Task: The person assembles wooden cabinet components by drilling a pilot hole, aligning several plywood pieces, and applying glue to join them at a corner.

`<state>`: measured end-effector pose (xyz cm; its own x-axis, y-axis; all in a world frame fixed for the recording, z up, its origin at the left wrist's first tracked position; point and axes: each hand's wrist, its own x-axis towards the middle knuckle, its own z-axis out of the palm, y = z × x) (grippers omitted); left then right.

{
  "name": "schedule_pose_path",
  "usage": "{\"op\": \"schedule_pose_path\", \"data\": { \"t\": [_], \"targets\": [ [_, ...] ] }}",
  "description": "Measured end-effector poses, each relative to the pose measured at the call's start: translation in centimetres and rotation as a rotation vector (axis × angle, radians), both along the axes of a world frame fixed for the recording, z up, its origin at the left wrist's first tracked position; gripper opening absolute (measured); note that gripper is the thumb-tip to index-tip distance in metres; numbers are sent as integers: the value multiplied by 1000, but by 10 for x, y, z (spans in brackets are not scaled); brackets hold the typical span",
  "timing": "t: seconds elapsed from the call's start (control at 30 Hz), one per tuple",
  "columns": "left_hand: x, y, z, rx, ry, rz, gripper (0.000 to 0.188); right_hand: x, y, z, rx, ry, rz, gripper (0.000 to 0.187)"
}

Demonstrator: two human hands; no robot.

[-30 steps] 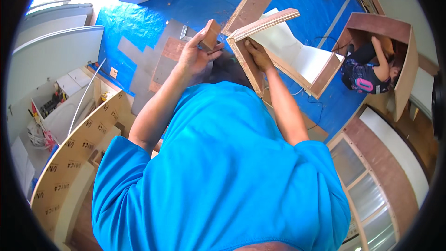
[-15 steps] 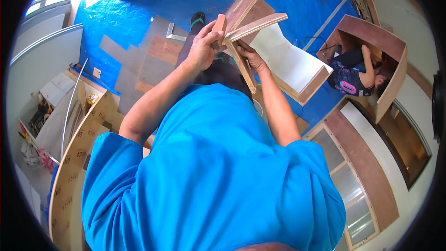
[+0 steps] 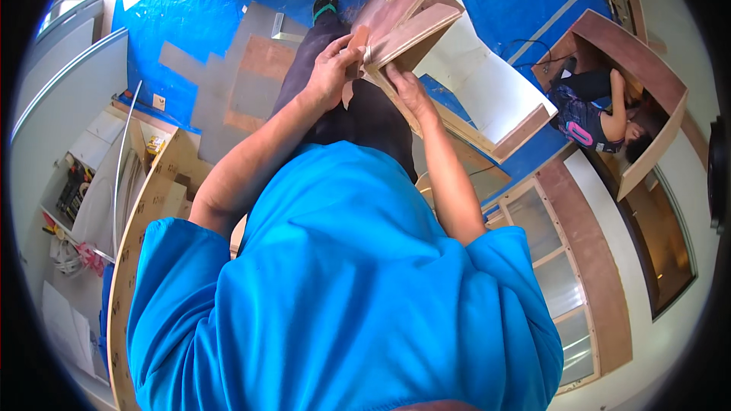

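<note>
My left hand [image 3: 332, 76] is closed on a thin reddish-brown strip [image 3: 360, 36], its fingers wrapped round the strip and beside the near end of a plywood piece [image 3: 416, 29]. This piece is built of several joined boards with pale edges and brown faces, and it is tilted up in front of my legs. From below, my right hand [image 3: 411, 95] grips the plywood piece near its joined corner. Some of the right fingertips are hidden behind the board. I cannot tell exactly what kind of strip the left hand holds.
Blue sheeting [image 3: 228, 0] covers the floor. To the right lies a white-faced panel [image 3: 487, 87], and beyond it another person [image 3: 586, 110] works inside an open wooden box [image 3: 643, 53]. A framed panel [image 3: 560, 281] lies lower right. A long plywood panel [image 3: 126, 297] stands at left.
The plywood piece has been turned, so its broad brown faces now show and the board that pointed down toward me is less visible. Both hands stay on their things; my view has shifted slightly.
</note>
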<state>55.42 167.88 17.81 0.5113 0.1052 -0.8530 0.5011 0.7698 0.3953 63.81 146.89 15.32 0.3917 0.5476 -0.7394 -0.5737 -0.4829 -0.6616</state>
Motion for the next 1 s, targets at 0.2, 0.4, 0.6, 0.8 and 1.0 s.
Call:
{"op": "schedule_pose_path", "data": {
  "t": [0.2, 0.4, 0.6, 0.8, 1.0],
  "targets": [
    [1, 2, 16, 170, 182, -157, 48, -17, 2, 44, -322, -600, 476, 47],
    [4, 18, 22, -87, 334, -264, 43, -29, 9, 36, -488, -684, 482, 24],
    [6, 26, 12, -287, 293, -184, 48, -28, 10, 35, -484, -661, 489, 22],
    [43, 12, 59, 174, 235, -628, 52, -32, 5, 27, -444, -696, 511, 22],
    [67, -2, 76, 474, 251, -1006, 56, -14, 14, 45, -509, -592, 576, 25]
  ]
}}
